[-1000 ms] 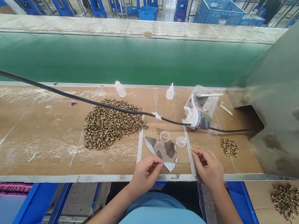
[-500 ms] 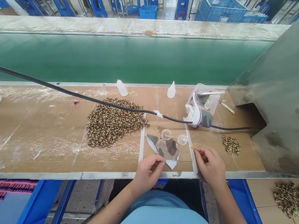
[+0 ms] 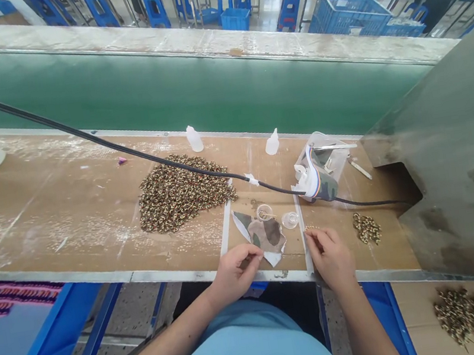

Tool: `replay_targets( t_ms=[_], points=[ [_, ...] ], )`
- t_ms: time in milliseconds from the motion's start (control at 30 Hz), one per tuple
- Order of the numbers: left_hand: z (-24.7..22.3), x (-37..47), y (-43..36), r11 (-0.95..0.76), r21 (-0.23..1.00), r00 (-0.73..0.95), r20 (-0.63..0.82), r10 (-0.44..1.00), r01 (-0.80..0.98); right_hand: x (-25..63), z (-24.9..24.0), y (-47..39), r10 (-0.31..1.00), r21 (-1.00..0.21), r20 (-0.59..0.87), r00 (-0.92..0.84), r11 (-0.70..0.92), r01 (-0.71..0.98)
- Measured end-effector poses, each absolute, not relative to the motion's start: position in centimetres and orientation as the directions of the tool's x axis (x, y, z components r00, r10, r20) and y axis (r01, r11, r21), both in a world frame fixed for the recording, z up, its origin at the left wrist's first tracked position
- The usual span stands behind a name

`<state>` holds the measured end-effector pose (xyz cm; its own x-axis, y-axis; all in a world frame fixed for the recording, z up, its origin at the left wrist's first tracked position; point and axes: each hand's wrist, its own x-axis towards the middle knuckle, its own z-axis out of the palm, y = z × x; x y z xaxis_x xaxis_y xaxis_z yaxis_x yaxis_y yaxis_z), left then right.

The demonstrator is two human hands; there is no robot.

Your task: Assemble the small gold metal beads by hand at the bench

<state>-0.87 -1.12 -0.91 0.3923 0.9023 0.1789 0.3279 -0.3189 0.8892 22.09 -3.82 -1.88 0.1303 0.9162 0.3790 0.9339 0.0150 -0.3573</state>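
Observation:
My left hand (image 3: 237, 272) is closed in a pinch at the lower edge of a camouflage cloth (image 3: 268, 231); whatever sits between its fingertips is too small to name. Opposite it, my right hand (image 3: 332, 255) also pinches, its fingertips beside a little patch of tiny gold-coloured pieces (image 3: 311, 227) that it partly covers. I cannot make out what those fingers hold. On and beside the cloth stand two small clear cups, one cup (image 3: 264, 213) with a thin stick across it and another cup (image 3: 290, 220) to its right.
A large heap of small brass-coloured parts (image 3: 181, 195) lies to the left, smaller piles (image 3: 367, 228) to the right. Behind are two white dropper bottles (image 3: 272, 143) and a plastic box (image 3: 327, 151) with tools. A black cable (image 3: 91, 139) crosses above the bench; a metal panel (image 3: 464, 165) bounds the right.
My right hand has shifted slightly left, and its fingers cover more of the tiny gold pieces. My left hand keeps its pinch at nearly the same spot.

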Motion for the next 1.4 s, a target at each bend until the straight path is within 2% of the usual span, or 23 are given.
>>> replay_targets(
  t_ms=[167,333,433,533,633,733,1000,1200,1400],
  points=[
    [-0.8,-0.9,-1.1,-0.312,0.898,0.392,0.177,0.903,0.312,22.1,-1.5,-3.7,0.929,-0.365,0.344,0.136,-0.001,0.931],
    [-1.2,-1.0,-1.5,-0.232,0.940,0.350,0.136,0.927,0.250,22.2,-1.2,-3.9,0.902,-0.502,0.376,0.212,0.007,0.865],
    [-0.7,-0.2,-1.8,-0.059,0.988,0.299,0.013,0.954,0.145,21.6,-0.7,-4.3,0.877,-0.576,0.410,0.252,0.035,0.817],
    [0.3,1.5,-1.9,0.190,0.982,0.305,-0.177,0.936,-0.013,20.3,0.1,-4.7,0.855,-0.617,0.453,0.251,0.098,0.781],
    [1.2,3.4,-1.5,0.433,0.888,0.347,-0.362,0.865,-0.152,19.0,0.6,-5.0,0.832,-0.623,0.507,0.227,0.171,0.763],
    [1.5,4.5,-1.0,0.559,0.792,0.380,-0.452,0.807,-0.247,18.0,0.8,-5.0,0.821,-0.591,0.542,0.180,0.220,0.776],
    [1.4,4.4,-0.9,0.644,0.680,0.387,-0.521,0.760,-0.349,16.9,-0.2,-5.3,0.785,-0.463,0.615,0.069,0.289,0.838],
    [1.3,4.2,-1.0,0.673,0.609,0.431,-0.518,0.738,-0.420,16.4,-0.2,-5.8,0.792,-0.521,0.603,0.094,0.302,0.799],
    [1.2,4.2,-1.2,0.663,0.576,0.452,-0.486,0.748,-0.478,16.3,0.2,-6.0,0.844,-0.642,0.520,0.130,0.286,0.712]
  ],
)
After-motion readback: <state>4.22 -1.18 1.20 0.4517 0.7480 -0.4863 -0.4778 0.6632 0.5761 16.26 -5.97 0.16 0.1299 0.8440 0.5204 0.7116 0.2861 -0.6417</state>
